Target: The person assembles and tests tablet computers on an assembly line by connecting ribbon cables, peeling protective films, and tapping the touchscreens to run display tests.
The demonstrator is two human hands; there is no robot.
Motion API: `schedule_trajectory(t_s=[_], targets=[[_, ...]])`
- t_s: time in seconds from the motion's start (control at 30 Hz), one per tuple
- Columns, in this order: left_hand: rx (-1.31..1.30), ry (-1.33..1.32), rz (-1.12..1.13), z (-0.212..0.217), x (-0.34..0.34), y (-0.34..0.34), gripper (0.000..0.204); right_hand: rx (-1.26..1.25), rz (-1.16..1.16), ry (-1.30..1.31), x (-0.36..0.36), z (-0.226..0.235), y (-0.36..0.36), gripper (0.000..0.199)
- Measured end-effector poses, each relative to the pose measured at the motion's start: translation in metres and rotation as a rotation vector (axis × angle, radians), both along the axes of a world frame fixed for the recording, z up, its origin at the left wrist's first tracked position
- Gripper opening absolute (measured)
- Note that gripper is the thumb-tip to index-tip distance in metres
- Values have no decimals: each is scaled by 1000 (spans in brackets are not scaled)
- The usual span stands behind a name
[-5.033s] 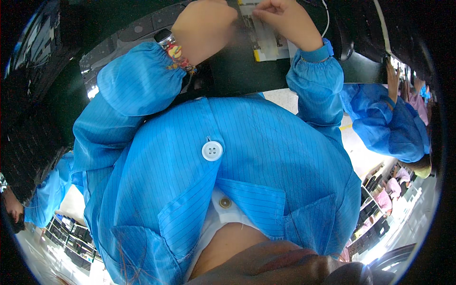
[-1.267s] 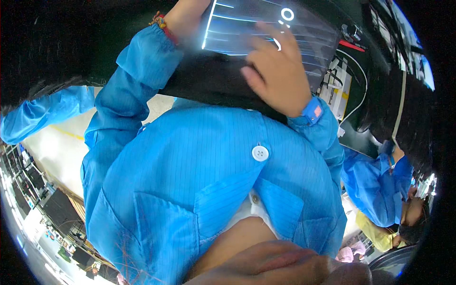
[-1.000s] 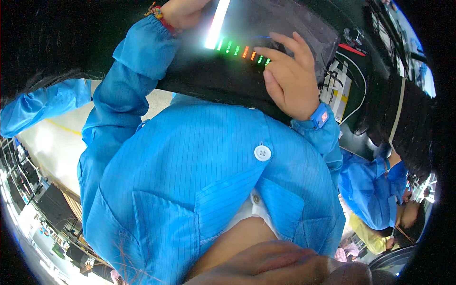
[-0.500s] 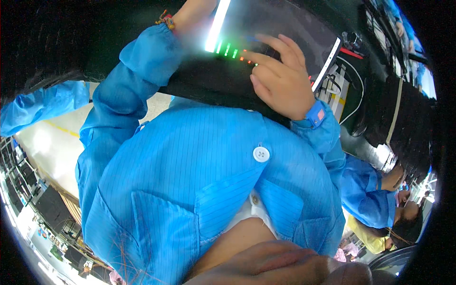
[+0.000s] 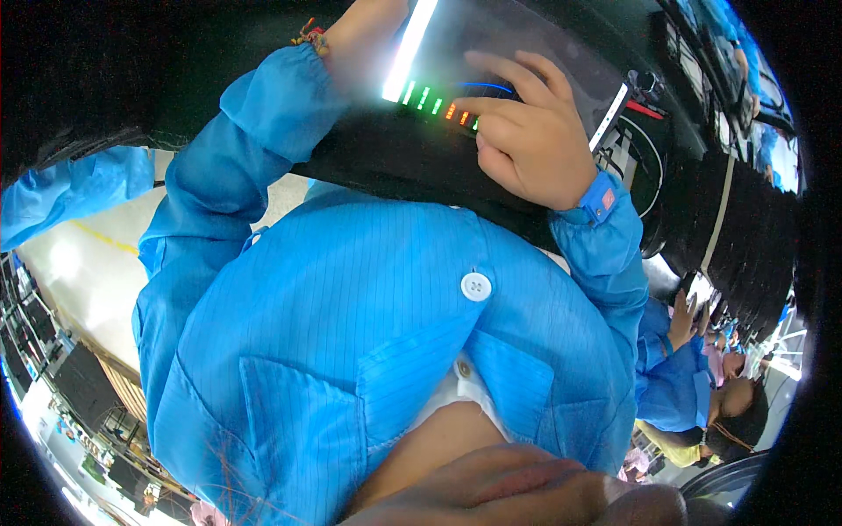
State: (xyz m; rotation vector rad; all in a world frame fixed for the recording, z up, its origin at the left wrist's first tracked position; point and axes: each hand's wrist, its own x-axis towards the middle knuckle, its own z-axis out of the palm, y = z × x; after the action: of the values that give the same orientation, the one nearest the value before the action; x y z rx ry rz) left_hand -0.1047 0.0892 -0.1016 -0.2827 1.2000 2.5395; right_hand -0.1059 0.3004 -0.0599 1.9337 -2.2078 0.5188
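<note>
Fingers (image 5: 491, 105) touch glossy dark panel (image 5: 544, 53) with coloured lights.

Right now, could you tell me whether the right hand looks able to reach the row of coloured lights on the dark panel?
Probably yes: the right hand already rests on the dark panel, fingertips beside the coloured lights, nothing between.

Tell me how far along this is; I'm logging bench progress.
Done: the dark panel sits at the bench edge, its reflective sheet on top. In hand: the right hand presses fingers near the coloured lights; the left hand is out of view. What's left can't be judged.
</note>
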Motion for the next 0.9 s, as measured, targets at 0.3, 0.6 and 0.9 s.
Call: schedule_trajectory(t_s=[0.3,0.6,0.9], targets=[[176,162,-121,-14,-2,-3,60,-942,149,38,-67,2,-70,15],[91,-10,47,-32,-5,-6,57,-308,-348,-263,-70,25,-75,18],[-205,145,-42,-19,3,-12,26,-209,-35,97,-4,-6,-45,16]])
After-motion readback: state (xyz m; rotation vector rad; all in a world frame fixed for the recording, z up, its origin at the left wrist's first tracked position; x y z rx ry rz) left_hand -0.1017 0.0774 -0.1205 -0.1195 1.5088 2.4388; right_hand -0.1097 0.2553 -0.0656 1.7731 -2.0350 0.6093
